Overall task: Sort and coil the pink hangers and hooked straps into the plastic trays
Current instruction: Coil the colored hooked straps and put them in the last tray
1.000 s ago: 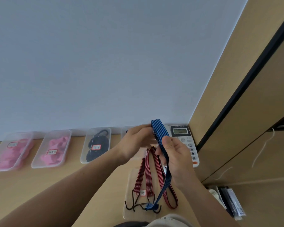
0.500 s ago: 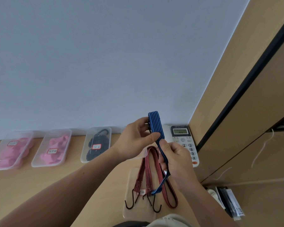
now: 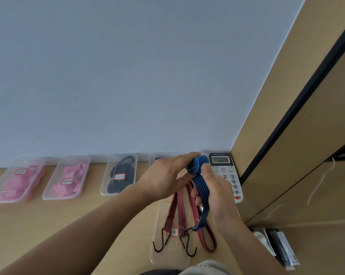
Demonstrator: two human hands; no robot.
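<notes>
Blue striped strap (image 3: 202,187), partly coiled at its upper end, sits between both hands: left hand (image 3: 163,180) pinches the coil, right hand (image 3: 219,197) grips the hanging length.

Soft, even light is filling the scene, leaving the pale blue-grey wall (image 3: 128,76) dull and only faint shadows lying on the light wooden worktop (image 3: 38,215). Wide-angle distortion is slanting the tan wooden cabinet (image 3: 316,135); the far-left clear plastic tray (image 3: 31,161) is looking blurred.
</notes>
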